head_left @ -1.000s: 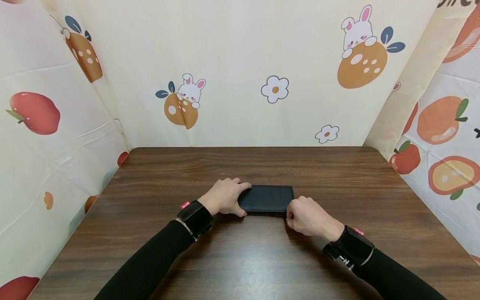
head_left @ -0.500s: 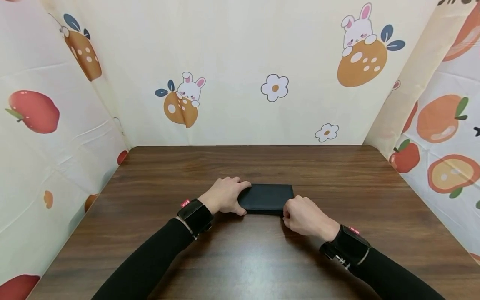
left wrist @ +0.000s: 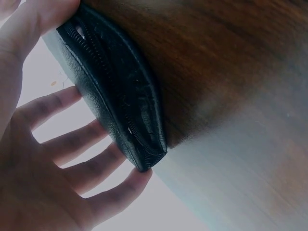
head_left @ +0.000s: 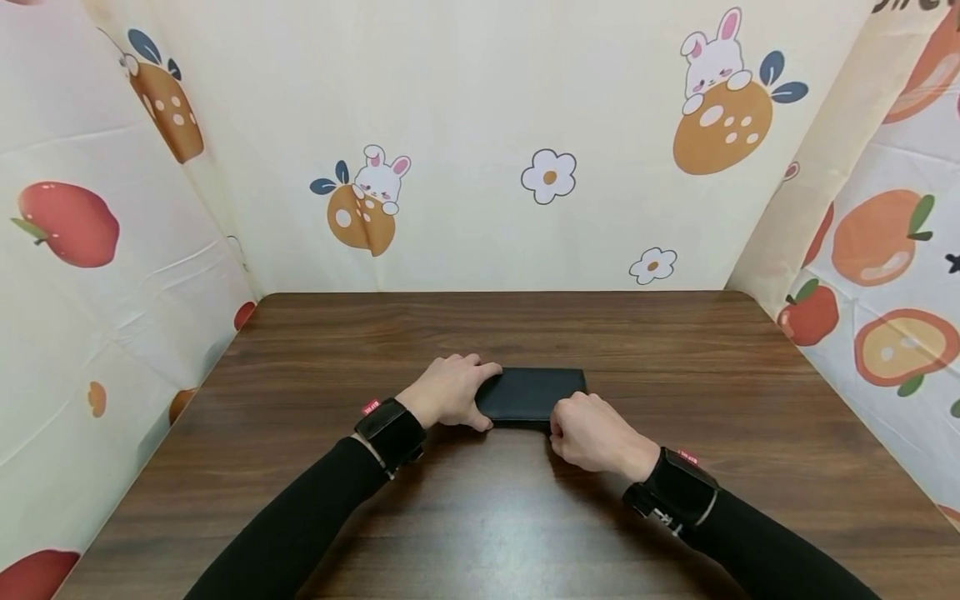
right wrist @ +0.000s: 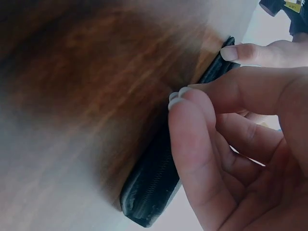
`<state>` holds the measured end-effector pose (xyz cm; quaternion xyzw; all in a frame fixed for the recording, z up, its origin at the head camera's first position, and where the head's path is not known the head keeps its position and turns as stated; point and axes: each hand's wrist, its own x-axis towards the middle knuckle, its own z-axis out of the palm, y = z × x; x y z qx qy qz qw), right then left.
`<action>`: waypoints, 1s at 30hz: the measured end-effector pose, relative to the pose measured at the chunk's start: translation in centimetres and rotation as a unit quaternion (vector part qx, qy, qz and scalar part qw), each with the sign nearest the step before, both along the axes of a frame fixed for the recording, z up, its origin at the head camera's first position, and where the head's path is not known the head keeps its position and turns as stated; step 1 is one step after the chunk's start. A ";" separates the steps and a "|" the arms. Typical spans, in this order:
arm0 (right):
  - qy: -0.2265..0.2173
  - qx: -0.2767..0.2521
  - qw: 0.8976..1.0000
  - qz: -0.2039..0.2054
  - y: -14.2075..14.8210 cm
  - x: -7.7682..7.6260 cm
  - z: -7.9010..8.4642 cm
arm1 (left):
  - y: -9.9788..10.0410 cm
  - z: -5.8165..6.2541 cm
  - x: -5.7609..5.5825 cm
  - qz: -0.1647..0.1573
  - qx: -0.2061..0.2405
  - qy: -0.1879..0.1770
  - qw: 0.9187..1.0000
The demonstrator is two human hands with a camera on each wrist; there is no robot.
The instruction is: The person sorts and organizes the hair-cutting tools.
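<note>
A flat black zippered wallet [head_left: 532, 393] lies on the brown wood-grain table [head_left: 465, 508]. My left hand [head_left: 452, 392] holds its left end, thumb at the near edge and fingers at the far side. In the left wrist view, rows of zipper teeth [left wrist: 103, 67] run along the wallet's side, spread apart with a gap between them. At the near edge, toward the right end, my right hand [head_left: 597, 433] has its thumb and curled fingers pinched together on the zipper pull, which the fingertips hide. Behind that hand, the right wrist view shows a stretch of zipper [right wrist: 156, 180] with its teeth together.
A cream curtain [head_left: 465, 100] with rabbit and flower prints hangs behind the table's far edge. Fruit-printed cloth stands along the left side [head_left: 112, 317] and the right side [head_left: 892, 275]. Both wrists wear black camera bands [head_left: 678, 487].
My right hand has slid left along the wallet's near edge, uncovering more of its right end. The left hand and the wallet have stayed in place.
</note>
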<state>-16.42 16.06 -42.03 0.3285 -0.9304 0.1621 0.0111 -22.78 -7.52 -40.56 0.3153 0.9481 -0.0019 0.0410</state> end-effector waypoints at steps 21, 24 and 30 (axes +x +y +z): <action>-0.005 0.003 1.000 0.006 -1.4 -0.2 0.0 | -0.1 0.0 0.0 0.003 0.002 -0.005 1.000; -0.005 0.003 1.000 0.012 -1.9 -0.4 0.0 | -0.1 0.0 0.0 0.004 0.005 -0.006 1.000; -0.001 0.012 1.000 0.013 -2.8 -0.5 0.1 | 0.0 0.0 0.1 0.005 0.013 -0.007 1.000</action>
